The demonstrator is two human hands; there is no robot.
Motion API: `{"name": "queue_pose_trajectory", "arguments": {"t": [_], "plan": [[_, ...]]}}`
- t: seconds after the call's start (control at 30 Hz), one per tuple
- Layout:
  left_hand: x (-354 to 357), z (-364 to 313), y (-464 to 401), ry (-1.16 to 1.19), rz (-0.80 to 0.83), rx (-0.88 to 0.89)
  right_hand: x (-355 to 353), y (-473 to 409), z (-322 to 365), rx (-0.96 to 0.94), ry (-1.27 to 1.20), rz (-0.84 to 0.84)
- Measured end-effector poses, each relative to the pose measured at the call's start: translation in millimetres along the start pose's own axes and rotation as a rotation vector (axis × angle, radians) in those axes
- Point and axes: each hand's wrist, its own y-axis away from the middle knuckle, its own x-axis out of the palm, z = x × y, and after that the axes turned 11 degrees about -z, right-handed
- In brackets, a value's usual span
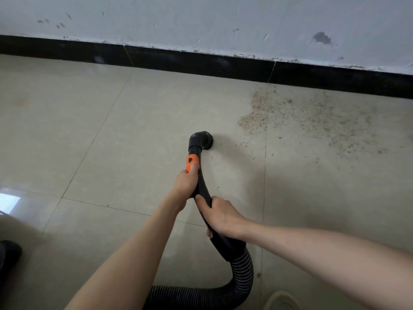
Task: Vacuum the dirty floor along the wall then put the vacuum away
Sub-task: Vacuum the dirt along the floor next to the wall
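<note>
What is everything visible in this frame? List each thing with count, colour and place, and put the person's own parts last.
Vacuum wand: one, black with an orange slider, centre, gripped by both hands.
Brush nozzle: one, black, at the wand's tip, on the floor left of the dirt.
Ribbed hose: one, black, curling from the wand to the bottom edge.
Dirt patch: one, sandy brown grit, right, near the skirting.
Floor tiles: several, beige.
Skirting: one strip, black, at the wall's base.
Wall: one, white, scuffed, top.
Dark object: one, black, lower left edge, unclear.
Left hand: one, upper wand.
Right hand: one, lower wand.
</note>
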Motion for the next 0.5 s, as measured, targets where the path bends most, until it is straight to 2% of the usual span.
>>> {"name": "queue_pose_trajectory", "arguments": {"t": [0.13,0.27,0.5], "plan": [[5.9,-11.4,-4.7,-0.043,0.015,0.030,-2.0,-8.9,-0.8,0.024,-0.005,-0.061],[9.6,-12.2,-4.5,-0.059,0.042,0.020,-8.6,-6.6,-1.4,0.017,-0.044,-0.019],[-30.0,-9.1,-7.5,0.149,-0.148,-0.112,-7.3,-10.5,27.5,-0.092,0.076,0.134]]}}
